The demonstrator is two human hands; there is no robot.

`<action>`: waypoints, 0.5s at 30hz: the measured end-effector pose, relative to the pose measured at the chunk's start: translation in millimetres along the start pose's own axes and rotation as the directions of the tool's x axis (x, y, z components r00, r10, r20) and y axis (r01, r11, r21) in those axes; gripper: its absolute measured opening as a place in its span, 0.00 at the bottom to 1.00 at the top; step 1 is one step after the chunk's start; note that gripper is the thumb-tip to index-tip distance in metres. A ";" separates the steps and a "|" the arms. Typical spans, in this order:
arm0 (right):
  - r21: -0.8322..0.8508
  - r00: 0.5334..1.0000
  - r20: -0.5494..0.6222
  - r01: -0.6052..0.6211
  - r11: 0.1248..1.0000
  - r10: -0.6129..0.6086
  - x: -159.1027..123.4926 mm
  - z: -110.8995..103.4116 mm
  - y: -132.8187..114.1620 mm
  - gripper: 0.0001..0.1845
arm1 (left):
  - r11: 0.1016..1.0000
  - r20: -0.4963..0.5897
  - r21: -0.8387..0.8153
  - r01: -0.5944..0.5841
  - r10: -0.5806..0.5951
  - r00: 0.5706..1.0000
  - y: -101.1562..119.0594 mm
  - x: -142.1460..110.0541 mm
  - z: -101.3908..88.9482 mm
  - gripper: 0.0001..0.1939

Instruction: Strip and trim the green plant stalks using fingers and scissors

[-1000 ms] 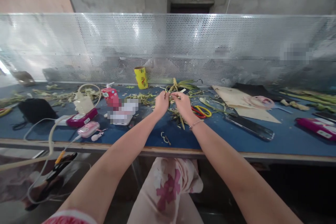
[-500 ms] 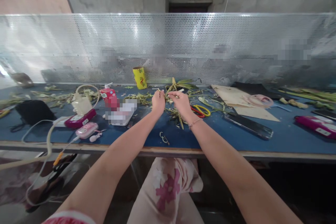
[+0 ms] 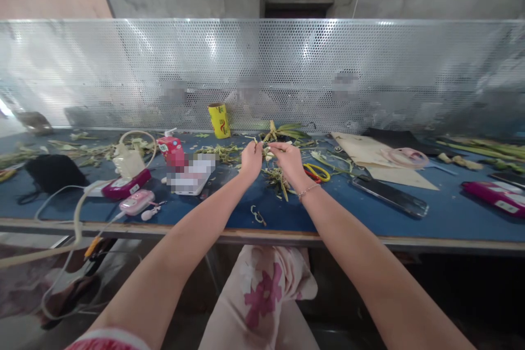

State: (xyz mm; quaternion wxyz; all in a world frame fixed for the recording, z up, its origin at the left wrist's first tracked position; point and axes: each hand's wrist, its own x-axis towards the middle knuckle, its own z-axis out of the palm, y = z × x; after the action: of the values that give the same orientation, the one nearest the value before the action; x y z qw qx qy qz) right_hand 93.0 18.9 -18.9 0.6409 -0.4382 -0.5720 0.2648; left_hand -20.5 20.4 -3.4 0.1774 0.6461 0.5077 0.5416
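Note:
Close together over the middle of the table, both my hands are pinching. My left hand [image 3: 251, 161] is closed on a thin pale plant strip [image 3: 254, 139] whose end sticks out above the fingers. My right hand [image 3: 289, 162] is just to the right, thumb and finger pressed together; whatever they hold is too small to make out. Below them lies a heap of dry plant scraps [image 3: 278, 179]. Beside my right hand are scissors [image 3: 319, 171] with yellow and red handles, partly hidden. Leafy stalks [image 3: 287, 130] lie behind the hands.
On the left are a white phone [image 3: 194, 175], a red pump bottle [image 3: 172, 152], a pink cased gadget [image 3: 138, 202] and cables. A yellow cylinder [image 3: 220, 121] stands by the perforated metal screen [image 3: 262, 54]. To the right lie a dark phone [image 3: 389, 197], cardboard [image 3: 365, 154] and a tape roll [image 3: 406, 158].
My hands stay close together and pinching, shifting only slightly. My right hand has drawn a little to the right, covering more of the scissors. Objects on the table stay where they were.

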 end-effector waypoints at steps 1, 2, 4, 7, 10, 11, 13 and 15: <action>0.028 0.999 -0.012 -0.038 0.999 0.039 -0.5 0.6 0.1 0.16 | 1.000 -0.001 -0.001 -0.002 0.002 1.000 2.0 -2.2 0.4 0.14; 0.058 0.997 -0.019 -0.074 0.996 0.076 -1.3 1.3 -0.3 0.17 | 1.000 -0.003 -0.010 -0.006 0.006 1.000 3.8 -4.2 0.6 0.14; 0.109 0.992 -0.032 -0.120 0.987 0.124 -2.9 2.6 -2.2 0.17 | 0.999 -0.024 -0.043 -0.015 0.014 1.000 6.3 -7.2 0.6 0.14; 0.090 0.995 -0.041 -0.085 0.992 0.089 -5.0 2.9 -6.6 0.16 | 0.995 -0.087 -0.096 -0.026 0.017 0.996 5.4 -7.3 -0.2 0.14; 0.001 1.000 0.010 0.003 1.000 -0.003 -6.7 3.5 -10.6 0.15 | 0.991 -0.150 -0.135 -0.001 -0.019 0.988 -1.1 -1.8 -0.6 0.14; -0.018 0.999 0.033 0.030 0.999 -0.029 -7.3 4.4 -11.6 0.14 | 0.989 -0.164 -0.147 0.012 -0.036 0.986 -4.1 0.7 -0.5 0.14; -0.040 0.995 0.060 0.083 0.996 -0.080 -8.4 7.3 -13.1 0.13 | 0.982 -0.193 -0.186 0.031 -0.067 0.979 -9.8 5.5 -0.1 0.15; -0.053 0.989 0.072 0.131 0.990 -0.127 -9.4 10.3 -14.0 0.11 | 0.975 -0.208 -0.218 0.042 -0.088 0.974 -14.3 9.0 0.3 0.15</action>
State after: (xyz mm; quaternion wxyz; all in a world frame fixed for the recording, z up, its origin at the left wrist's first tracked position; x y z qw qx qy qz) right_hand 78.9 6.9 -11.9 0.6236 -0.4093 -0.6282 0.2211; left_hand -27.8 34.1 -10.0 0.2068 0.5438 0.4843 0.6534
